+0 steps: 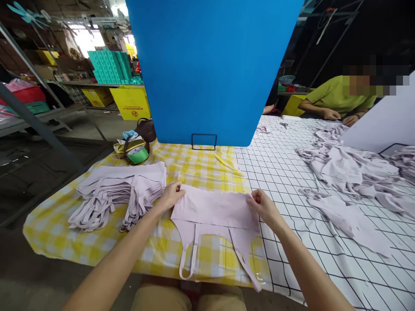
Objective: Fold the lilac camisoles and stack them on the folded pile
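Note:
A pale lilac strappy top (215, 211) lies flat on the yellow checked cloth (197, 168), its straps hanging toward me over the table's front edge. My left hand (170, 195) pinches the top's left corner, fingers closed on the fabric. The right corner is gripped the same way by my right hand (264, 205). A neat stack of folded lilac tops (121, 194) sits just left of my left hand.
A tall blue board (210, 69) on a wire stand (203, 141) blocks the far side. Loose lilac garments (350, 172) are heaped on the white grid cloth (292, 164) at right. A green tape dispenser (136, 153) and a bag sit back left. Another person (337, 97) works far right.

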{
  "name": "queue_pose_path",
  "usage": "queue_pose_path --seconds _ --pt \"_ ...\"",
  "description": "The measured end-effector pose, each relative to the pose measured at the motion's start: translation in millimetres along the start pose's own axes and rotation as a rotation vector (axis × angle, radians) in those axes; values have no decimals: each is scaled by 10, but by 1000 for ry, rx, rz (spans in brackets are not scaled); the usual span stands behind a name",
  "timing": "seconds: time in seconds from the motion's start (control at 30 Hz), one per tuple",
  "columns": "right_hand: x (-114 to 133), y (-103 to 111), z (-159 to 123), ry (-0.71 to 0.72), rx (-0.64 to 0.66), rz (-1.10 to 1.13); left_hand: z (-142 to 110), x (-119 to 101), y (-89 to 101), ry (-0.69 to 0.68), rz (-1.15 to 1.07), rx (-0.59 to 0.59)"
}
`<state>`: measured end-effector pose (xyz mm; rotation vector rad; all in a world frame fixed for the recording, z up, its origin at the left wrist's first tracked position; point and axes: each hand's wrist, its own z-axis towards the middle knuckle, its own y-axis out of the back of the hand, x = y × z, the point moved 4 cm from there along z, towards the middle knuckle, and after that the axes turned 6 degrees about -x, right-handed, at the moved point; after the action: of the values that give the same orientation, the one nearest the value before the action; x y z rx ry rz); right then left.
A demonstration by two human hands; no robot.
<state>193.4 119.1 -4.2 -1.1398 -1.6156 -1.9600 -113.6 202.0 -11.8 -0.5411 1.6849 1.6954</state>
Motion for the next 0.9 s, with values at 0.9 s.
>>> queue_pose_path --seconds 0.9 --pt "94 180 -1041 484 178 -66 -948 59 502 -468 22 269"
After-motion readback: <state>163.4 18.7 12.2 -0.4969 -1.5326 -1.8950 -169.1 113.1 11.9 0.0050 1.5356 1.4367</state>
